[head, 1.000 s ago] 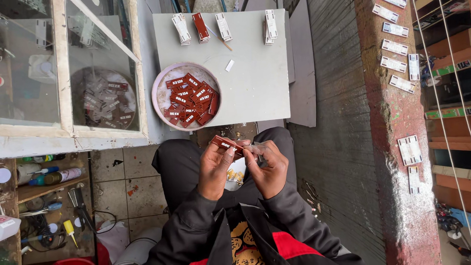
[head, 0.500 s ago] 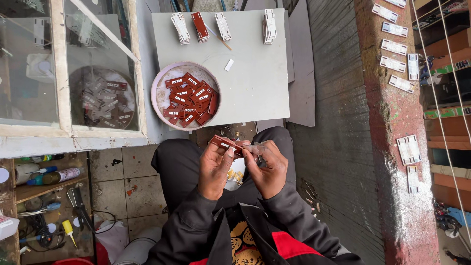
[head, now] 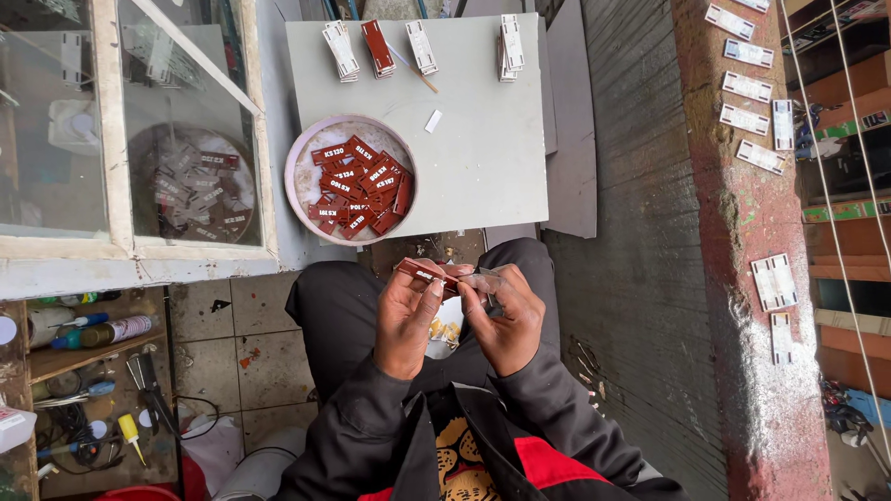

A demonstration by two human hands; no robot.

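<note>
Left hand (head: 408, 315) is pinching a small dark red plate (head: 419, 270) between thumb and curled fingers, keeping it level above the lap so its face is showing, while the right hand (head: 506, 315) is closing narrowly on its other end, apparently fingering a clear film there, though that part is too small to tell. Both are working just below the near edge of the grey board (head: 483, 158), where a round pink tray (head: 297, 176) of matching red plates (head: 360, 186) is sitting within easy reach at the near left corner.
</note>
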